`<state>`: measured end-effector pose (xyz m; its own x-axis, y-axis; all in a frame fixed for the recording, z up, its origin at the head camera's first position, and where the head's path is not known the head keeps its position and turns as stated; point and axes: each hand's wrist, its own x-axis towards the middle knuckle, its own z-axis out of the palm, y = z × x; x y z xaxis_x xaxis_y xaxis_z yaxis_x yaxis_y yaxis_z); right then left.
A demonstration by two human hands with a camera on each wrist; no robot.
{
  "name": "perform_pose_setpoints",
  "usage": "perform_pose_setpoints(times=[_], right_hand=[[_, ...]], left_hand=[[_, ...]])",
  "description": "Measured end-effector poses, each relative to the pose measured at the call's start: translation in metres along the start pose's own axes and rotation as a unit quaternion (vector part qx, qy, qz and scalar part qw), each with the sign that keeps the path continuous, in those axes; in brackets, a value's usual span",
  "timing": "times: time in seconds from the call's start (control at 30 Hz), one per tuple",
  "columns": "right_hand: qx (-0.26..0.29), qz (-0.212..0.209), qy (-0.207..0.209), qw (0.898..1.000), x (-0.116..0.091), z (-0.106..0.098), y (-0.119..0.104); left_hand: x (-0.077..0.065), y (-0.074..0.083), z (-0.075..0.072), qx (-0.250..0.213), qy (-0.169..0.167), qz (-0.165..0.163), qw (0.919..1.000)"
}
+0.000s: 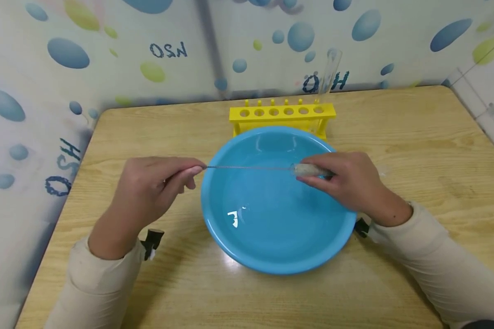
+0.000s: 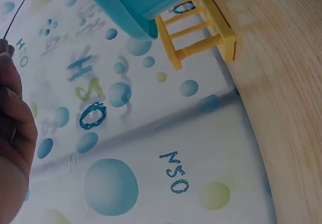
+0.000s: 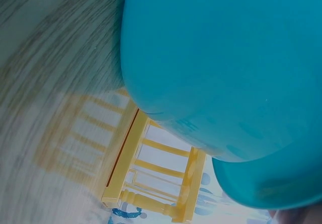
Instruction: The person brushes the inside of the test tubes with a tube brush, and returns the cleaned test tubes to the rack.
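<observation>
My left hand [image 1: 158, 187] pinches the end of a thin twisted wire handle of a test tube brush [image 1: 247, 167] between thumb and fingers, left of the blue basin [image 1: 214, 228]. The wire runs level across the basin to my right hand [image 1: 346, 178], whose thumb and fingers grip a clear glass test tube [image 1: 294, 169] by its mouth end. Pale bristles show inside the glass; the rest of the tube is hidden by the hand. In the left wrist view the fingers [image 2: 12, 98] hold the wire at the left edge.
A yellow test tube rack [image 1: 281, 113] stands right behind the basin, with a tall clear test tube [image 1: 330, 73] upright in its rightmost hole. The wooden table [image 1: 169, 283] meets a wall [image 1: 119, 59] printed with bubbles and letters.
</observation>
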<state>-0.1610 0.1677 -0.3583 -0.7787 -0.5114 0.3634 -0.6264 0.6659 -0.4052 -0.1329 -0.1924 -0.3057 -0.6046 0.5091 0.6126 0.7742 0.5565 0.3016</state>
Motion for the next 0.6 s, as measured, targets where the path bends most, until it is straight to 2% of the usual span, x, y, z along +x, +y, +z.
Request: perform_pose_setpoints(times=[0.23,0.6], right_hand=[[-0.001,0.0,-0.009,1.0,0.0002,-0.0017,-0.0014],[-0.002,-0.008,-0.007,1.0,0.0018,-0.0032,-0.0026]], left_hand=[[0.0003,0.0005,0.0034,-0.096,0.041,-0.048,0.9934],[0.0033,0.0001,0.0057,-0.138,0.099,-0.096,0.9807]])
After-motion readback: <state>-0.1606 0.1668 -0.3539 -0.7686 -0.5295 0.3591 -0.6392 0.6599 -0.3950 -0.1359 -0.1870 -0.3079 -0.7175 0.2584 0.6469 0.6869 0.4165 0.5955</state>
